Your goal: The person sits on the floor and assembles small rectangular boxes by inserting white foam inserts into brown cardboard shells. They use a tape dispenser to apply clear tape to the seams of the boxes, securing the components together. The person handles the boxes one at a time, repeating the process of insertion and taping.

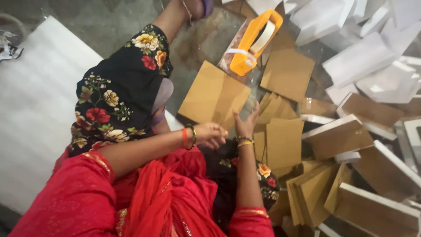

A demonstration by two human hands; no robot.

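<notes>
Red sleeves frame your view; your left hand (211,135) is curled, fingers gripping the lower edge of a tan cardboard sheet (213,95) at twelve o'clock. Your right hand (246,123) is spread, fingertips touching its corner. It looks light, stiff, crease-prone: grip the edges. White boxes (364,61) lie at two o'clock.

You hold a flat brown cardboard sheet (213,97), tilted up on its edge. It sits at twelve o'clock from your hands, just above your knee.
</notes>
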